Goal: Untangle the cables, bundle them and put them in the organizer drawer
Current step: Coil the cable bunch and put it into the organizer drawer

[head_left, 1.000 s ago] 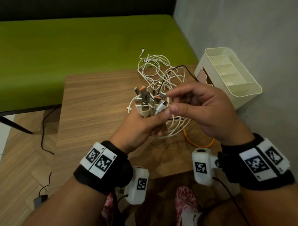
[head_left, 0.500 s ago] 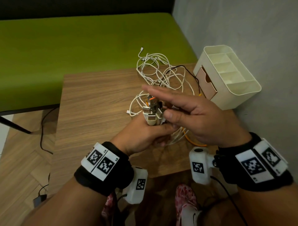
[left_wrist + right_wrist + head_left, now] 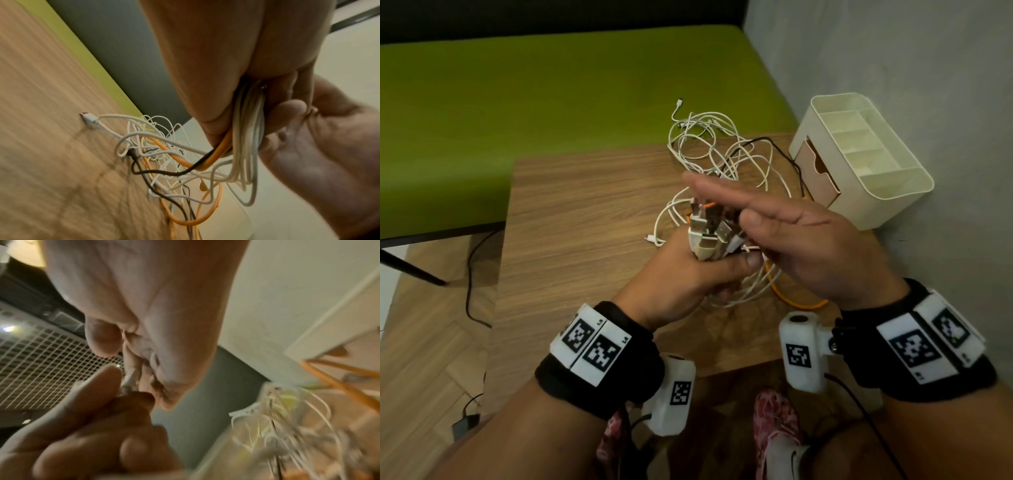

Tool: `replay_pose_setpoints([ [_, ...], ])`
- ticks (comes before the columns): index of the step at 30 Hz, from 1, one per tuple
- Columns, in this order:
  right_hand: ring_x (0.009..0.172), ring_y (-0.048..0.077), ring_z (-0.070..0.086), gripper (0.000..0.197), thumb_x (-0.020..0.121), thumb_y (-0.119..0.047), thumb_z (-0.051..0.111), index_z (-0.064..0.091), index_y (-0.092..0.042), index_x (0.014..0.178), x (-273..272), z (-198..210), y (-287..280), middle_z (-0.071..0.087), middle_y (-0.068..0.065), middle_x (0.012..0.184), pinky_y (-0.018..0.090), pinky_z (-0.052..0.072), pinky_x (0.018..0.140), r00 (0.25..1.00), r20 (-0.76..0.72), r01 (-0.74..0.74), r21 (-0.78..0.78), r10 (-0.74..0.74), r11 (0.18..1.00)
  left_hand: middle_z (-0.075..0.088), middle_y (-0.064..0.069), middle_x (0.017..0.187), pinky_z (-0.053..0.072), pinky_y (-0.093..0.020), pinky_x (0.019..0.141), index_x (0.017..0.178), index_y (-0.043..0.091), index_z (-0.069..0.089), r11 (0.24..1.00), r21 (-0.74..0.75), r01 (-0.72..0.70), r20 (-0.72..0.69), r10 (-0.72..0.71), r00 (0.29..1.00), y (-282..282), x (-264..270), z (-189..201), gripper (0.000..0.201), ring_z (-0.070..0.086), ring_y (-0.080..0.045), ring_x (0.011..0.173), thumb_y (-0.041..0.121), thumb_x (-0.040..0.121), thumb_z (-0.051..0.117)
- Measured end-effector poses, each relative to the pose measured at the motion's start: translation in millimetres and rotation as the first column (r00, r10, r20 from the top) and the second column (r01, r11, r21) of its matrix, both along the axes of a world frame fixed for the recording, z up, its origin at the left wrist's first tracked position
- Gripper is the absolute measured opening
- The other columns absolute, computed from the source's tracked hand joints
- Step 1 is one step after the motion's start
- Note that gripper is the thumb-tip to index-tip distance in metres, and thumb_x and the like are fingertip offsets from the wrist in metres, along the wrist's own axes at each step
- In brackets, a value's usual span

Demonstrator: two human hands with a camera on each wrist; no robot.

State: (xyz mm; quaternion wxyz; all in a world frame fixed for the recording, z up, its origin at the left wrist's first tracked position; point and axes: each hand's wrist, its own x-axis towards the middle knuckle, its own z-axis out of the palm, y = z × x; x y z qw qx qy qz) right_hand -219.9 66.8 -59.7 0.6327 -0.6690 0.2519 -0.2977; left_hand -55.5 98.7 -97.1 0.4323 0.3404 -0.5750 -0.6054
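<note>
Head view: left hand [image 3: 681,270] is clamping its grip round the cable plugs [image 3: 710,229] above the worktop [image 3: 571,212]; right hand [image 3: 801,236] is hovering beside, fingers straight. Organizer [image 3: 859,161] is standing far right.

Left wrist view: white, orange and black cables [image 3: 170,162] are trailing onto the worktop.

Right wrist view: blurred.

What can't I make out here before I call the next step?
- Right hand fingertips: motion-blurred in head view; right wrist view too smeared to show a pinch.
- Plug ends in the left hand: partly covered by the right hand, count unclear.
- Drawer of the organizer: inside hidden by its front.
- Cable tangle: crossings too fine to trace.
</note>
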Motion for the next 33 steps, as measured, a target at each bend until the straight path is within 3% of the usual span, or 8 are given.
replay_pose_setpoints([
  [3, 0.133, 0.031, 0.045, 0.084, 0.081, -0.016, 0.06, 0.021, -0.012, 0.155, 6, -12, -2, 0.034, 0.013, 0.156, 0.037, 0.051, 0.087, 0.97, 0.238, -0.123, 0.279, 0.055, 0.952, 0.055, 0.007, 0.053, 0.04, -0.053, 0.058, 0.081, 0.012, 0.058, 0.997, 0.027, -0.075, -0.138, 0.078, 0.987, -3, 4, 1, 0.01, 0.048, -0.015, 0.048, 0.018, 0.085, 0.066],
  [6, 0.11, 0.016, 0.057, 0.091, 0.064, -0.003, 0.059, 0.029, -0.025, 0.147, 13, -25, 5, 0.059, 0.008, 0.131, 0.025, 0.047, 0.087, 0.998, 0.019, -0.065, 0.232, 0.062, 0.971, 0.05, 0.012, 0.048, 0.031, -0.068, 0.063, 0.07, 0.02, 0.064, 0.995, 0.058, -0.077, -0.202, 0.087, 0.976, -4, 10, 1, 0.021, 0.039, -0.028, 0.054, 0.034, 0.085, 0.07],
  [9, 0.087, -0.004, 0.057, 0.071, 0.076, -0.008, 0.069, 0.039, -0.044, 0.13, 20, -33, 12, 0.063, -0.025, 0.091, 0.022, 0.049, 0.085, 0.921, -0.39, -0.002, -0.04, -0.014, 0.999, 0.045, 0.005, 0.048, 0.034, -0.052, 0.064, 0.058, 0.022, 0.058, 0.99, 0.09, -0.104, -0.199, 0.12, 0.973, -3, 13, 0, 0.037, 0.044, -0.023, 0.051, 0.046, 0.084, 0.071],
  [14, 0.074, 0.001, 0.059, 0.037, 0.076, -0.023, 0.079, 0.052, -0.042, 0.093, 38, -33, 16, 0.061, -0.009, 0.078, 0.016, 0.045, 0.064, 0.839, -0.474, 0.122, -0.317, -0.268, 0.941, 0.035, 0.005, 0.043, 0.036, -0.032, 0.053, 0.06, 0.018, 0.047, 0.971, 0.128, -0.202, -0.284, 0.231, 0.931, -5, 11, 2, 0.033, 0.037, -0.012, 0.037, 0.033, 0.086, 0.062],
  [20, 0.072, 0.014, 0.06, 0.013, 0.081, -0.03, 0.074, 0.064, -0.026, 0.089, 30, -48, 2, 0.062, -0.005, 0.072, 0.023, 0.04, 0.06, 0.679, -0.609, 0.052, -0.517, -0.41, 0.854, 0.04, 0.005, 0.05, 0.037, -0.025, 0.047, 0.071, 0.017, 0.051, 0.962, 0.15, -0.228, -0.423, 0.271, 0.865, -5, 26, 14, 0.026, 0.036, -0.006, 0.038, 0.027, 0.091, 0.065],
  [23, 0.066, -0.001, 0.059, 0.015, 0.077, -0.035, 0.081, 0.07, -0.024, 0.078, 18, -39, -8, 0.065, -0.006, 0.067, 0.014, 0.038, 0.056, 0.733, -0.6, 0.081, -0.392, -0.321, 0.917, 0.051, 0.001, 0.067, 0.037, -0.019, 0.044, 0.08, 0.011, 0.047, 0.927, 0.243, -0.287, -0.465, 0.371, 0.804, -7, 38, 16, 0.023, 0.034, -0.002, 0.037, 0.028, 0.092, 0.058],
  [28, 0.085, 0.001, 0.067, 0.026, 0.067, -0.053, 0.071, 0.073, -0.042, 0.09, 5, -25, -12, 0.074, -0.015, 0.092, 0.021, 0.05, 0.074, 0.863, -0.451, 0.132, -0.237, -0.229, 0.963, 0.041, 0.004, 0.063, 0.039, -0.016, 0.048, 0.074, 0.017, 0.048, 0.88, 0.381, -0.283, -0.557, 0.463, 0.689, -10, 44, 20, 0.02, 0.034, -0.001, 0.039, 0.028, 0.087, 0.058],
  [33, 0.066, 0.01, 0.057, 0.022, 0.083, -0.056, 0.068, 0.073, -0.045, 0.1, -4, -29, -16, 0.069, -0.005, 0.076, 0.025, 0.046, 0.063, 0.909, -0.364, 0.138, -0.19, -0.201, 0.972, 0.032, 0.007, 0.057, 0.037, -0.015, 0.045, 0.073, 0.018, 0.042, 0.848, 0.471, -0.245, -0.568, 0.504, 0.651, -14, 47, 18, 0.025, 0.028, -0.002, 0.035, 0.03, 0.092, 0.053],
])
